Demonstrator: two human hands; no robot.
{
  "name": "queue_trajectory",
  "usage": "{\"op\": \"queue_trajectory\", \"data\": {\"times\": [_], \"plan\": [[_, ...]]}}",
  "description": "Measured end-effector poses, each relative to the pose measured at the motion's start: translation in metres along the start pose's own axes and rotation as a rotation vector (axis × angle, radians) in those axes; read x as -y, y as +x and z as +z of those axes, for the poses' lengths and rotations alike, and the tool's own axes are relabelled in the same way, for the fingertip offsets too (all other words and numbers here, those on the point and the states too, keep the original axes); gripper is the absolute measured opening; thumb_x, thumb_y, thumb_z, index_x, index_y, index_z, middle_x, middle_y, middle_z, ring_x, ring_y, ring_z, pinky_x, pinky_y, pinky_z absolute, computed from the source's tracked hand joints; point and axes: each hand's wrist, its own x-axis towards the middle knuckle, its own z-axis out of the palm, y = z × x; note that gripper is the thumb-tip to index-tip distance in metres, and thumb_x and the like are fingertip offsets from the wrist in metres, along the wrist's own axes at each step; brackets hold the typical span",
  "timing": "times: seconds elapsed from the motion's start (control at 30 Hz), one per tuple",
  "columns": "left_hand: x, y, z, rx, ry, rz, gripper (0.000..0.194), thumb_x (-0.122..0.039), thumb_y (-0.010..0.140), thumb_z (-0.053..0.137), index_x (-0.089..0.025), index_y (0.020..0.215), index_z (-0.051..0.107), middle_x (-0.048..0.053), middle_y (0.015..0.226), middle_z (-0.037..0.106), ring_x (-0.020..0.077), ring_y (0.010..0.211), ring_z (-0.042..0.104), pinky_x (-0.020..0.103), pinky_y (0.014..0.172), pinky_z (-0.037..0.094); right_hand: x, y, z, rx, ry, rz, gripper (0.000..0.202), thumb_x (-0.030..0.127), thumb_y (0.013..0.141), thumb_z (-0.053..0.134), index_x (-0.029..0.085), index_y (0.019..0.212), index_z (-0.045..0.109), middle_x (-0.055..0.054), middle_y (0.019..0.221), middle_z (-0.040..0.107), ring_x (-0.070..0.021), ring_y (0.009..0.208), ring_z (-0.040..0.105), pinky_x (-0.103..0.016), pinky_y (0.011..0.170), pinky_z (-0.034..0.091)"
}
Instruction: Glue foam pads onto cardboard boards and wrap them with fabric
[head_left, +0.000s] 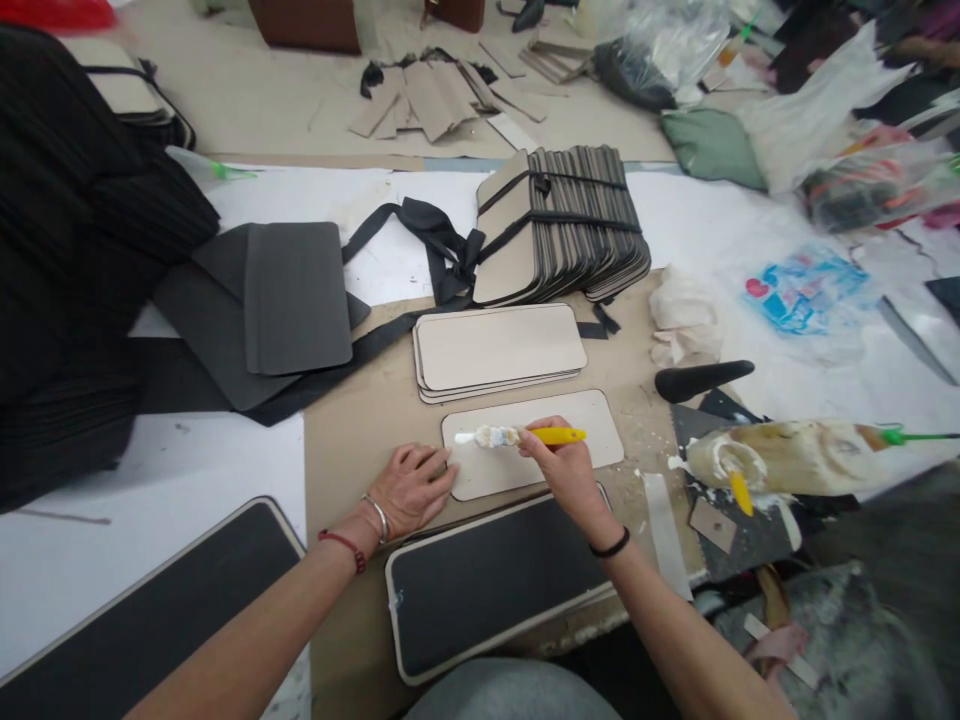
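A beige panel (536,470) with rounded corners lies on the brown board in the middle. My right hand (562,465) is closed on a yellow-handled brush (555,436) whose whitish, glue-coated end points left over the panel, with a white smear at its tip. My left hand (414,488) rests flat with fingers spread, its fingertips at the panel's left edge, holding nothing. Just beyond, a small pile of similar beige panels (502,345) lies flat. Nearer my body is a black panel with a beige rim (502,580), partly below my right wrist.
A strapped stack of panels (562,225) stands behind. Dark sheets (296,300) and black piles (67,250) are at the left. On the right are a glue container (787,455) with another yellow handle, a black tool (703,381) and plastic bags (814,290).
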Motion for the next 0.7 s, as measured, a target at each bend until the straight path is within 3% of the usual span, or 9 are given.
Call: {"op": "queue_trajectory", "data": {"times": [0.2,0.33,0.5,0.7], "plan": [[0.001,0.003,-0.001,-0.043,0.007,0.030,0.025,-0.024,0.075,0.055,-0.022,0.099,0.062,0.008,0.106,0.063,0.0238,0.095,0.050,0.040,0.082,0.037,-0.022,0.026,-0.081,-0.247,-0.204,0.010,0.035,0.052,0.071,0.061,0.018,0.077,0.057,-0.003,0.065,0.063,-0.0197,0.060,0.061,-0.032,0.060,0.049],[0.001,0.003,-0.001,-0.048,0.031,0.038,0.024,-0.024,0.075,0.055,-0.022,0.098,0.062,0.008,0.106,0.063,0.0245,0.095,0.050,0.040,0.081,0.037,-0.035,0.038,-0.119,-0.358,-0.331,0.023,0.033,0.051,0.070,0.061,0.018,0.075,0.059,-0.004,0.063,0.064,-0.0209,0.061,0.062,-0.033,0.060,0.048],[0.000,0.001,0.002,-0.061,0.031,0.040,0.025,-0.024,0.075,0.056,-0.022,0.100,0.062,0.009,0.106,0.063,0.0245,0.096,0.051,0.040,0.082,0.038,-0.031,0.031,-0.139,-0.409,-0.447,0.032,0.033,0.051,0.071,0.058,0.019,0.077,0.060,-0.003,0.062,0.064,-0.0209,0.061,0.062,-0.031,0.058,0.046],[-0.001,0.000,0.004,-0.093,0.030,0.040,0.023,-0.025,0.078,0.054,-0.022,0.100,0.062,0.009,0.107,0.063,0.0243,0.099,0.051,0.040,0.086,0.037,-0.016,0.002,-0.142,-0.401,-0.555,-0.085,0.034,0.053,0.075,0.052,0.020,0.073,0.058,-0.004,0.066,0.063,-0.0191,0.060,0.059,-0.029,0.056,0.043]]}}
